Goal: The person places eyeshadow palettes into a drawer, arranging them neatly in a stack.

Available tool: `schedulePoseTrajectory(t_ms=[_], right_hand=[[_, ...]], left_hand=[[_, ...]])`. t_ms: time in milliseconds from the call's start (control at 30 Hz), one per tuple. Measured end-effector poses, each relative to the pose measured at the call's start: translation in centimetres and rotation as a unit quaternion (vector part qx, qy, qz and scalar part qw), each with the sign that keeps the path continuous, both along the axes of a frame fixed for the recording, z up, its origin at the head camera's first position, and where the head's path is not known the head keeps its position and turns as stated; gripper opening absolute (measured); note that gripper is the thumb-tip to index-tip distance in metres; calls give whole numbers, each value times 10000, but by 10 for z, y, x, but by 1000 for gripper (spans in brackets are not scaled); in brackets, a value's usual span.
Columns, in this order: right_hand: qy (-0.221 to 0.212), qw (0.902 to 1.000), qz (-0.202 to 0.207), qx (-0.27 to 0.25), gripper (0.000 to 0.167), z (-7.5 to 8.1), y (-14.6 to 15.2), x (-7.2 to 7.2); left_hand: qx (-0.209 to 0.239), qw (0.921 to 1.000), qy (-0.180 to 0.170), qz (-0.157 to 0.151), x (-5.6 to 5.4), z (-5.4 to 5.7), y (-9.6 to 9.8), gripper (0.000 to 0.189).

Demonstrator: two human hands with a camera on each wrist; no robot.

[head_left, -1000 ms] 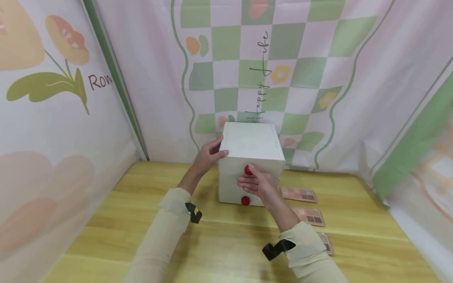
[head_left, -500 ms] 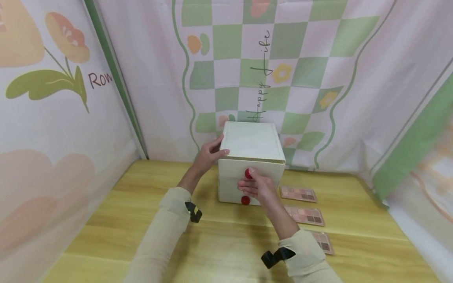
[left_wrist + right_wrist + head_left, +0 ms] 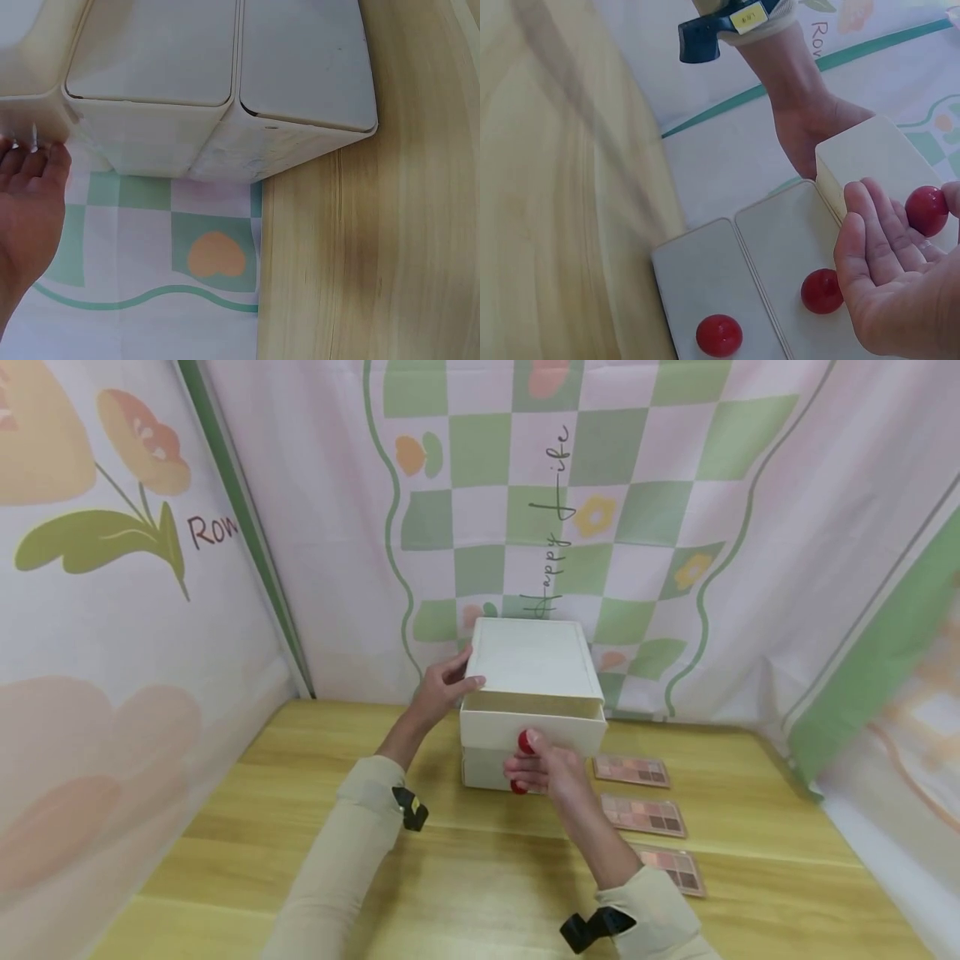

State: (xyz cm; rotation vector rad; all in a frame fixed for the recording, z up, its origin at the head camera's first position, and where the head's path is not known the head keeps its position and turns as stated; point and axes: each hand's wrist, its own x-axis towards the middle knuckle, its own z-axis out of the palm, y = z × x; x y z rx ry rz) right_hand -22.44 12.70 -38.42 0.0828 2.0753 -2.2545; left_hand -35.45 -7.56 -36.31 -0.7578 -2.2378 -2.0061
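Observation:
A white drawer box [image 3: 536, 656] stands on the wooden table against the curtain. Its top drawer [image 3: 487, 731] is pulled partway out, and a gap shows behind the drawer's front. My right hand [image 3: 558, 768] pinches that drawer's red round knob [image 3: 928, 211] between thumb and index finger, the other fingers extended below it. My left hand [image 3: 442, 689] rests on the box's left side, its thumb at the top front corner. Two lower drawers, each with a red knob [image 3: 823, 291], sit flush in the right wrist view.
Three makeup palettes lie in a column right of the box: a far palette [image 3: 632, 771], a middle palette [image 3: 642, 815] and a near palette [image 3: 670, 869]. A patterned curtain [image 3: 480, 452] hangs right behind the box. The wooden table [image 3: 465, 877] extends toward me.
My right hand has drawn the top drawer out toward me, from flush to partly out. The left hand has stayed on the box's side.

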Motion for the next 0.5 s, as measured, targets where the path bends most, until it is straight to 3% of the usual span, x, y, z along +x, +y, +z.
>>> schedulePoseTrajectory(t_ms=[500], right_hand=[[15, 10000, -7, -71, 47, -5, -2, 21]], left_hand=[[172, 9998, -23, 3, 1, -2, 2, 69]])
